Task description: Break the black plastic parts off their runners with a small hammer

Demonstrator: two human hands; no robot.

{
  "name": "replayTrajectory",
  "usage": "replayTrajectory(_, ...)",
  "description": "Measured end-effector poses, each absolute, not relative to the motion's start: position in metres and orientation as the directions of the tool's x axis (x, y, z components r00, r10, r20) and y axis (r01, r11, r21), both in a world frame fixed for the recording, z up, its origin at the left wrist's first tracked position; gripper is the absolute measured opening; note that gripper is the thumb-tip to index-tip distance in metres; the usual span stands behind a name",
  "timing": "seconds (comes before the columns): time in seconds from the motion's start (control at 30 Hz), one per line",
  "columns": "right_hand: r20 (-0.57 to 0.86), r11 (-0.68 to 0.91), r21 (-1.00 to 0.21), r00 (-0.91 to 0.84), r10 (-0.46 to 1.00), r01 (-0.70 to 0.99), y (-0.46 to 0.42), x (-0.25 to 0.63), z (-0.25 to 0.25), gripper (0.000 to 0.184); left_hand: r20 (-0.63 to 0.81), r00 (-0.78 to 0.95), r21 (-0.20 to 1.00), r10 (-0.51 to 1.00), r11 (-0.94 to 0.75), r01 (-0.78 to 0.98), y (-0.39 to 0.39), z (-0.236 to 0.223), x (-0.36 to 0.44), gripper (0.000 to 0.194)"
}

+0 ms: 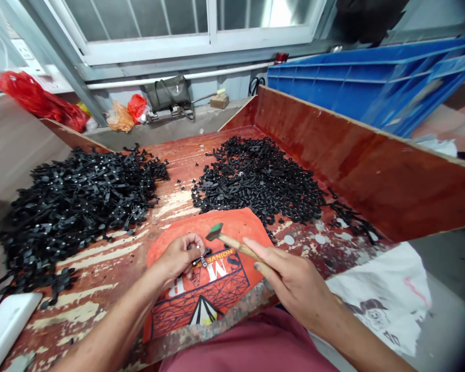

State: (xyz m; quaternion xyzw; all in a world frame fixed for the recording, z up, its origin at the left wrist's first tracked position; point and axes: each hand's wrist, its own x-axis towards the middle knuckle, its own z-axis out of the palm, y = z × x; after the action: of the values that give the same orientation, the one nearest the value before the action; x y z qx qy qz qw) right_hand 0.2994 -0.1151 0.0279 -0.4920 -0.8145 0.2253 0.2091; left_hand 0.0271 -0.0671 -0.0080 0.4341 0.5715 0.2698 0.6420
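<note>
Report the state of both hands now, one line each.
Left hand: closed, fingertips pinching a small black part.
Right hand: closed, holding the hammer by its wooden handle.

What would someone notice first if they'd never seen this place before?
Probably the left heap of little black parts and the right heap of them, both on the red worktop. Nearer, a small hammer in the right hand is over a bright orange sheet. A big blue crate stands out at upper right.
</note>
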Motion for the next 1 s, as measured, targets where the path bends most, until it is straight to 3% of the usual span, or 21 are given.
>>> replayTrajectory(0.2,0.038,0.424,-0.455,-0.458,0.888,0.783,-0.12,0.291,0.018,0.05,-0.488,0.178,0.871,0.854,0.466,0.152,-0.07,-0.004,0.03,0.03)
replayTrajectory(0.33,0.124,0.409,-0.554,-0.414,0.902,0.725,-0.122,0.287,0.017,0.051,-0.467,0.182,0.881,0.865,0.437,0.181,-0.071,-0.004,0.03,0.029)
replayTrajectory(0.47,0.063,0.385,-0.621,-0.446,0.893,0.683,-0.119,0.281,0.017,0.05,-0.458,0.172,0.885,0.872,0.431,0.174,-0.072,-0.005,0.029,0.03)
replayTrajectory(0.63,0.062,0.206,-0.76,-0.246,0.967,0.617,-0.108,0.297,0.02,0.046,-0.415,0.211,0.9,0.885,0.434,-0.051,-0.072,0.003,0.035,0.031)
replayTrajectory(0.8,-0.016,0.082,-0.793,-0.155,0.988,0.603,-0.106,0.316,0.01,0.032,-0.4,0.148,0.894,0.904,0.421,-0.152,-0.066,0.008,0.059,0.041)
replayTrajectory(1.0,-0.058,0.056,-0.795,-0.167,0.984,0.604,-0.118,0.316,-0.003,0.032,-0.446,0.061,0.872,0.893,0.448,-0.197,-0.058,0.003,0.078,0.04)
